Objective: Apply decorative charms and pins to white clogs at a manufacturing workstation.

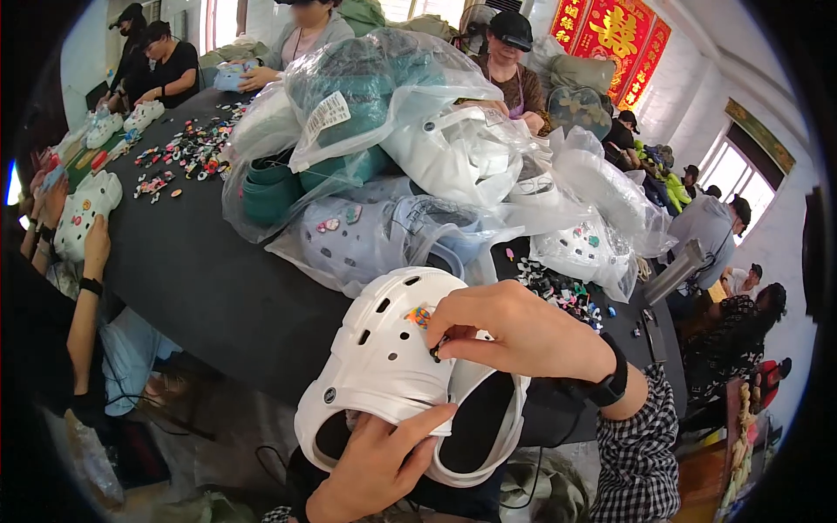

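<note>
A pair of white clogs [394, 324] is held over the table's near edge, toe upward. My left hand [381, 462] grips the clogs low down, some of its fingers inside the foot opening and out of sight. A colourful orange and turquoise shoe charm [419, 316] sits on the vented upper. Just beside that charm, my right hand [514, 329] pinches a small dark shoe charm [438, 350] between thumb and forefinger against the upper; its shape is mostly covered. A wristband circles my right wrist.
Clear plastic bags of green, white and pale blue clogs [349, 234] are heaped ahead on the dark table [209, 275]. Loose charms [567, 292] lie right of the heap, others [196, 146] far left. A co-worker's hands hold a white clog [87, 213] at left.
</note>
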The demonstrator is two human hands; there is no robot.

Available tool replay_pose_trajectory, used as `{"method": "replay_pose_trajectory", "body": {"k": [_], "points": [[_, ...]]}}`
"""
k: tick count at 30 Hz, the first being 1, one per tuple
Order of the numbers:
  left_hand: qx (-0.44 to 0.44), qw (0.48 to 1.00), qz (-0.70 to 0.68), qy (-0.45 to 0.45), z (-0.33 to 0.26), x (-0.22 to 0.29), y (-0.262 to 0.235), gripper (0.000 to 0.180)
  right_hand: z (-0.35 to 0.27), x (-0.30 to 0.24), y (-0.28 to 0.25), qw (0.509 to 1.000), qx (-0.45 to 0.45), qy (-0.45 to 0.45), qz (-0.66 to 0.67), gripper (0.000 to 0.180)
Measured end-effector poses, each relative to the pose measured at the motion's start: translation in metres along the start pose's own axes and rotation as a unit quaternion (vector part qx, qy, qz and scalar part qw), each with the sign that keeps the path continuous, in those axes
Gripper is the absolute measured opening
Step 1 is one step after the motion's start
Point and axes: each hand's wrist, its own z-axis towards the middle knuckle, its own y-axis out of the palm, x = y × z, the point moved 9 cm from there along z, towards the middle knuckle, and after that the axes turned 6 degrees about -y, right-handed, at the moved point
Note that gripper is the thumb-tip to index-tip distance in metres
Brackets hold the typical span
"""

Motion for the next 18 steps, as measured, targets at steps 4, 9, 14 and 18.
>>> {"method": "replay_pose_trajectory", "body": {"k": [4,9,14,18], "points": [[0.01,1.0,0.005,0.017,0.002,0.004,0.0,0.048,0.004,-0.003,-0.001,0.999,-0.033,-0.009,-0.033,0.01],[0.023,0.999,0.015,0.033,0.003,0.007,0.0,0.044,0.008,0.003,0.008,0.993,-0.116,0.006,-0.026,0.006],[0.048,0.997,0.021,0.059,0.008,0.014,-0.003,0.042,0.017,0.002,0.008,0.979,-0.176,0.059,-0.086,0.013],[0.035,0.998,0.028,0.048,0.009,0.015,-0.003,0.043,0.025,0.003,-0.002,0.965,-0.147,0.037,-0.215,0.038]]}}
